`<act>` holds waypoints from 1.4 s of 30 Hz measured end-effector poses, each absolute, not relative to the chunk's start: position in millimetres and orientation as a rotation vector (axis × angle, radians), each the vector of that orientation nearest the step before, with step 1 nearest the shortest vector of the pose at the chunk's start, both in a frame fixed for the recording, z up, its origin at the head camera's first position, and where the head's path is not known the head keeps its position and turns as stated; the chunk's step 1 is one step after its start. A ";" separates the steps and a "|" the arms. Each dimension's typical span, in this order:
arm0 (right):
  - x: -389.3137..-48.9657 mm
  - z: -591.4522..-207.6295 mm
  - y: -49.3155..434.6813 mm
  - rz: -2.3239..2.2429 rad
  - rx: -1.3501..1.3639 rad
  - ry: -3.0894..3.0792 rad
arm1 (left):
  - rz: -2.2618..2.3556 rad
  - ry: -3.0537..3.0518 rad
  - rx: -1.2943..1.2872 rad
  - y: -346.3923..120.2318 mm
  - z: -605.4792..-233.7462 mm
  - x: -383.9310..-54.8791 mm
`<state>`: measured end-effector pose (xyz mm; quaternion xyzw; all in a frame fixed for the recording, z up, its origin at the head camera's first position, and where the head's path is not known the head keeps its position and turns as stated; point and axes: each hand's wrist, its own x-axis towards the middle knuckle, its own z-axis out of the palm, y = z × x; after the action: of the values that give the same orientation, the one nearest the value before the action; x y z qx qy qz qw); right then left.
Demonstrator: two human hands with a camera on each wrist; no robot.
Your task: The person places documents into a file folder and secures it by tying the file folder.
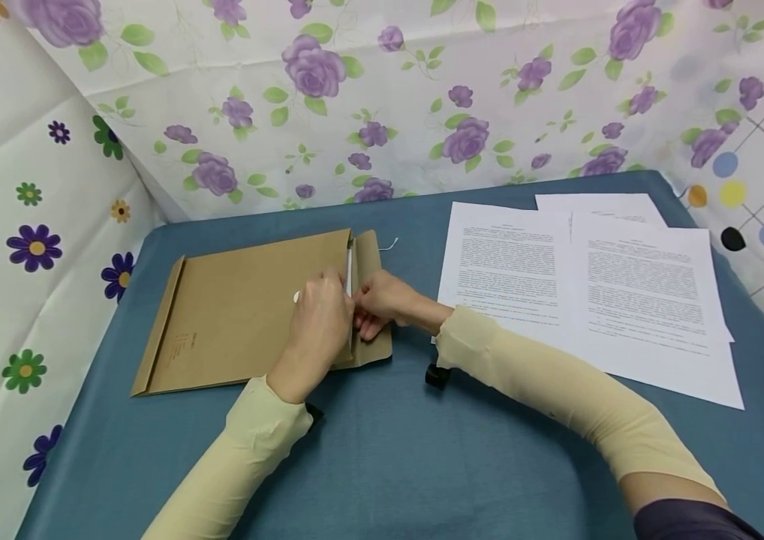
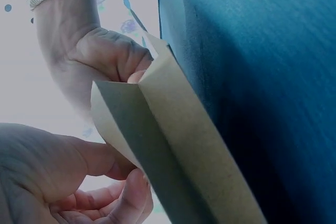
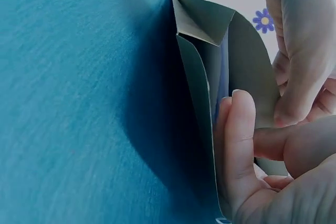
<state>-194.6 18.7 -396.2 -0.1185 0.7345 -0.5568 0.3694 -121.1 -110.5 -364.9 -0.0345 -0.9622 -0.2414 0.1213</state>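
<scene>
A brown kraft paper file envelope (image 1: 240,307) lies on the table with its open mouth to the right. My left hand (image 1: 320,322) pinches the upper edge of the mouth between thumb and fingers. Right beside it, my right hand (image 1: 382,304) is at the mouth, over the folded-out flap (image 1: 368,259). In the right wrist view, fingers of the right hand (image 3: 239,140) reach into the opening and its thumb lies against the front panel (image 3: 254,72). A pale sheet edge (image 3: 223,72) shows inside. A white round button (image 1: 296,297) peeks out beside the left hand.
Printed sheets (image 1: 510,262) overlap on the right of the blue-covered table (image 1: 382,450), near the right forearm. A thin white string (image 1: 389,244) sticks out past the flap. Floral cloth (image 1: 314,67) hangs behind the table.
</scene>
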 end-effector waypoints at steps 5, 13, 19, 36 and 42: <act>-198.0 -394.2 33.0 -1.390 -0.352 1.936 | -0.700 -2.839 -0.085 -109.7 -367.7 -121.8; -206.6 -390.0 65.7 -1.359 -0.563 1.999 | -0.706 -2.891 -0.055 -112.0 -373.1 -126.1; -211.2 -383.9 90.1 -1.389 -0.586 2.038 | -0.681 -2.914 -0.046 -112.3 -374.2 -126.8; -242.5 -384.9 183.6 -1.404 -0.372 2.316 | -0.710 -2.946 -0.065 -113.4 -374.6 -129.2; -253.8 -383.9 206.2 -1.271 -0.385 2.522 | -0.735 -2.959 -0.052 -114.8 -373.0 -129.9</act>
<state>-253.8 206.2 -383.9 -0.1337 0.8755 -0.4411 0.1451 -129.9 -114.8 -373.0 -0.0169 -0.9693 -0.2409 0.0462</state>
